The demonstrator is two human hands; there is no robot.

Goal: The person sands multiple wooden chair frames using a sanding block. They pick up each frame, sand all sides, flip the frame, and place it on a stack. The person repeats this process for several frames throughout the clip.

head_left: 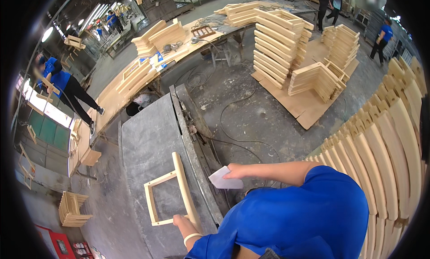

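On the grey worktop [152, 138] lies a pale wooden frame [178, 178]: a squarish section with one long side bar reaching past its corners. My left hand [181, 221] grips its near end, where the near crossbar meets the long bar; the fingers are partly hidden. A light band sits on that wrist. My right hand [235, 170] is closed on the edge of a pale lavender-white sheet [224, 179], thin and paper-like. It is held in the air beyond the worktop's right edge, apart from the frame. Which material the sheet is I cannot tell.
Tall stacks of wooden frames [274, 48] stand on cardboard [307, 120] ahead right. Rows of curved wooden parts [380, 129] crowd my right side. A long bench [109, 91] bears more frames and tools. Hoses [251, 140] cross the floor. A co-worker [65, 82] stands far left.
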